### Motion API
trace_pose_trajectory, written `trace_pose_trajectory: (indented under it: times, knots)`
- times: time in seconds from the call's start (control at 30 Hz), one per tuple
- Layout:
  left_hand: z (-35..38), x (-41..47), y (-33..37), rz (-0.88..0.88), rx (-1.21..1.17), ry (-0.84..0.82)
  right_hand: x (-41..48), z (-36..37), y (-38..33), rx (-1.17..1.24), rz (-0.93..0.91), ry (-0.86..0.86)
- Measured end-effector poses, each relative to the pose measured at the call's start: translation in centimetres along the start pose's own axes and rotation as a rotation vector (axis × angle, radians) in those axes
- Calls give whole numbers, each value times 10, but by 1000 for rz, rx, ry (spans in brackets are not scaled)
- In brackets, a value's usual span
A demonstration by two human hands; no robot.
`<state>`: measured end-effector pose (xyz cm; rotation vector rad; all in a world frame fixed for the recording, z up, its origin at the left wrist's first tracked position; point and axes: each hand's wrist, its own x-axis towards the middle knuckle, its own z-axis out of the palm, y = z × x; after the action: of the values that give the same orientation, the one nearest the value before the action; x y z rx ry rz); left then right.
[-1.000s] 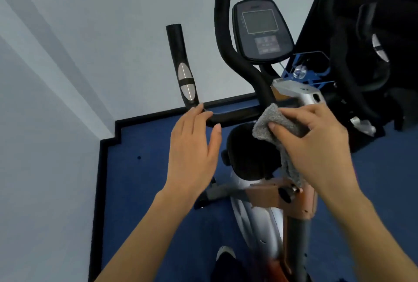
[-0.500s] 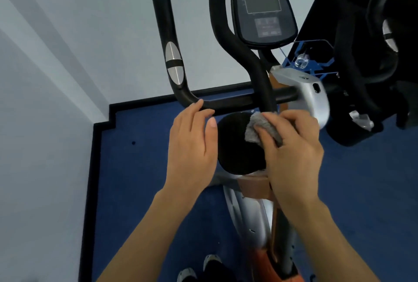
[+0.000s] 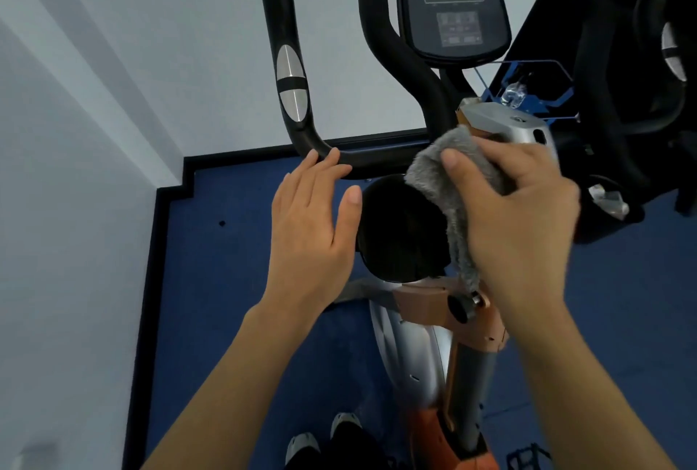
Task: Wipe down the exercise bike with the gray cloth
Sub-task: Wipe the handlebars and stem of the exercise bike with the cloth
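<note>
The exercise bike fills the middle of the head view: black handlebar (image 3: 290,54) with a silver pulse pad, console (image 3: 450,1) at the top, silver stem clamp (image 3: 501,120), black round cover (image 3: 399,232), silver and orange frame (image 3: 418,352) below. My right hand (image 3: 516,220) is shut on the gray cloth (image 3: 445,171), pressed against the stem where the handlebar meets the clamp; a strip of cloth hangs down. My left hand (image 3: 313,220) lies flat, fingers apart, fingertips touching the horizontal handlebar bar, holding nothing.
White walls close in on the left and behind, with a black baseboard (image 3: 158,243) around blue carpet (image 3: 226,281). Another black machine (image 3: 641,92) stands close on the right, with a blue wire bottle holder (image 3: 528,92). My shoes (image 3: 324,439) show at the bottom.
My right hand has lifted the cloth from the round black cover up to the stem by the clamp. The left hand stays on the handlebar; the view has shifted slightly.
</note>
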<state>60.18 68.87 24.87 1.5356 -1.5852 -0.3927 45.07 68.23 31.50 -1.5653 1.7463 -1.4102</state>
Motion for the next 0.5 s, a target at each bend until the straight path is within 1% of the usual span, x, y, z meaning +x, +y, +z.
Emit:
trace_pose_trajectory:
  times: [0.07, 0.17, 0.27, 0.33, 0.4, 0.5]
  knots:
    - [2, 0, 0, -3, -8, 15, 5, 11, 0, -88, -75, -79]
    - [4, 0, 1, -9, -21, 31, 4, 22, 5, -310, -247, -177]
    - [4, 1, 1, -5, -16, 39, -6, 19, 15, -321, -386, -170]
    - [2, 1, 0, 1, -10, 41, -8, 19, 15, -380, -419, -143]
    - [2, 2, 0, 3, -1, 39, -6, 22, 15, -403, -397, -108]
    - [2, 1, 0, -2, -15, 32, -13, 19, 14, -396, -431, -113]
